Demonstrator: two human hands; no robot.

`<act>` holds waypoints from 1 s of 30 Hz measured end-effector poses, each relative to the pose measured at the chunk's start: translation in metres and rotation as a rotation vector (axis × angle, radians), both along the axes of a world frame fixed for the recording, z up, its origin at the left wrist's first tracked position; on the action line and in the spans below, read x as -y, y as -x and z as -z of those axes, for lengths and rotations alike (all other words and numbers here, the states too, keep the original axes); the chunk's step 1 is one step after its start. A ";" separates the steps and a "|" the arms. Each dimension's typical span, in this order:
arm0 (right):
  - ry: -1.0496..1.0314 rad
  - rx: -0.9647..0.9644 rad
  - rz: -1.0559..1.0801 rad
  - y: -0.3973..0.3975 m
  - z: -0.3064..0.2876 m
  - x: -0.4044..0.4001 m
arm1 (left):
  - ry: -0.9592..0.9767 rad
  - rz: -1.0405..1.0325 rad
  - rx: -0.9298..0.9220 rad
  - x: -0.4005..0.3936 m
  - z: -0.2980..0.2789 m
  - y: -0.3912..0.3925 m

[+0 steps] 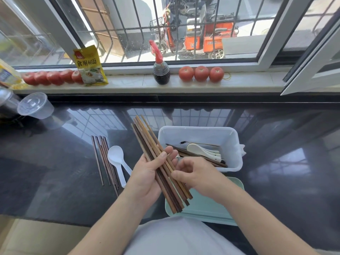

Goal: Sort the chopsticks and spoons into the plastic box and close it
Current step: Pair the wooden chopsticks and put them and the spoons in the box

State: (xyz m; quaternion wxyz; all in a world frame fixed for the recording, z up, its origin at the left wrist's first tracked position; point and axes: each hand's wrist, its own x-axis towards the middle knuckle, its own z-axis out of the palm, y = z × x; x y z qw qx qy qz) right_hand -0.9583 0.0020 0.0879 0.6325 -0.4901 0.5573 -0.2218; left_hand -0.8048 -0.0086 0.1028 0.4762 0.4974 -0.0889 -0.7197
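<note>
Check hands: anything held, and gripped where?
Left hand grips a chopstick bundle around its middle. Right hand pinches one stick low in that bundle.

Left grip (147, 173) curled around a bundle, right grip (195, 173) loosely curled alongside

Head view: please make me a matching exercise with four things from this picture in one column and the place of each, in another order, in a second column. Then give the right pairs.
Things:
1. bundle of chopsticks
2. white plastic spoon
3. ceramic spoons
4. sauce bottle

Places:
A. inside the plastic box
B. on the windowsill, between tomatoes
C. gripped in the left hand
D. lying on the dark counter, beside loose chopsticks

Pairs: 1-C, 2-D, 3-A, 4-B
</note>
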 end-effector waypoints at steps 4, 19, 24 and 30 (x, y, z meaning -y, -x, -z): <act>-0.102 0.169 0.092 0.000 0.003 -0.005 | 0.013 0.003 0.010 -0.002 -0.001 -0.001; 0.180 -1.212 -0.182 0.080 0.021 0.050 | -0.191 -0.137 0.025 -0.002 0.011 -0.019; 0.185 -1.183 -0.340 0.058 0.056 0.071 | -0.227 -0.132 0.050 -0.003 0.013 -0.013; 0.145 -1.015 -0.240 0.059 0.062 0.072 | -0.184 -0.096 0.054 -0.005 0.013 -0.015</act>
